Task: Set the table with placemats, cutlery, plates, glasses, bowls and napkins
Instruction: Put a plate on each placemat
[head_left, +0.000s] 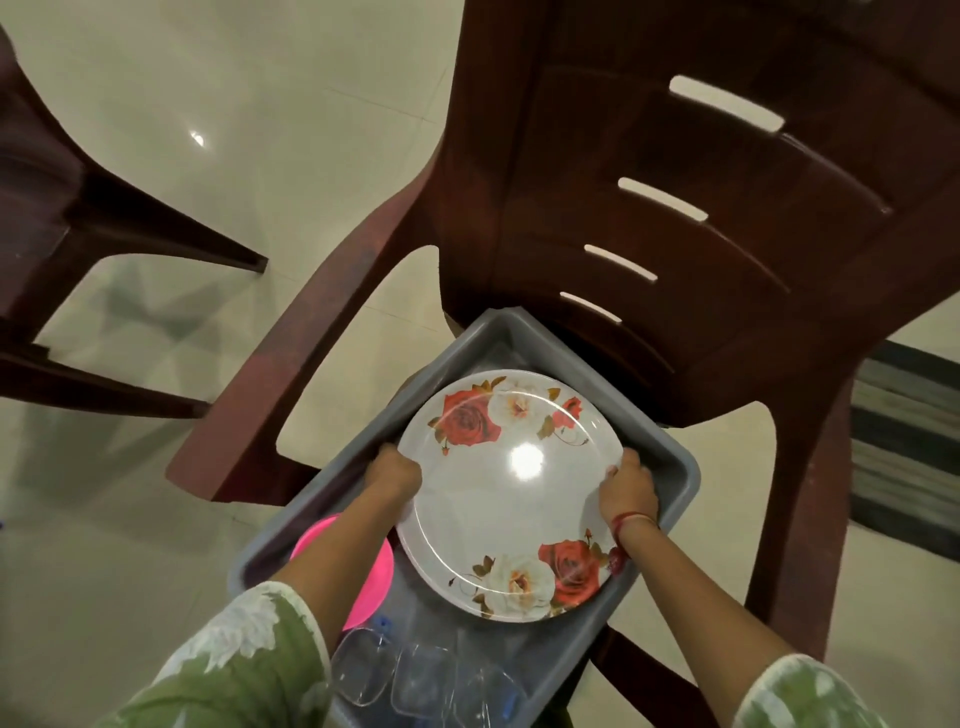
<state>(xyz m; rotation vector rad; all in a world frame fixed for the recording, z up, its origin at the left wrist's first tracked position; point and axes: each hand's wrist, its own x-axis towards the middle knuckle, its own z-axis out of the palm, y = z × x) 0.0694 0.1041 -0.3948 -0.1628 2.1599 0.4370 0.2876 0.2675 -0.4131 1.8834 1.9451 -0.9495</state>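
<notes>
White with red and cream roses at two edges, the plate (498, 509) sits over the middle of a grey plastic tub (519, 325), between both hands. The left grip (395, 470) is curled round the plate's left edge, fingers tucked out of sight beneath the rim. The right grip (628, 486) clasps the opposite edge, thumb on top and fingers bent under. I cannot tell whether the plate rests on anything below it or is clear of the tub.

A red thread (631, 519) circles the right wrist, and green sleeves (249, 665) with a white pattern cover both forearms near the bottom of the view. Under the left forearm a pink dish (374, 587) lies in the tub, partly hidden. Clear glass pieces (374, 670) crowd the tub's near end. The tub rests on the seat of a dark reddish-brown plastic chair (675, 182) with slots in its back. A second chair (52, 234) stands to the left on the glossy cream tile floor (260, 130), and a striped mat (904, 441) lies at the right edge.
</notes>
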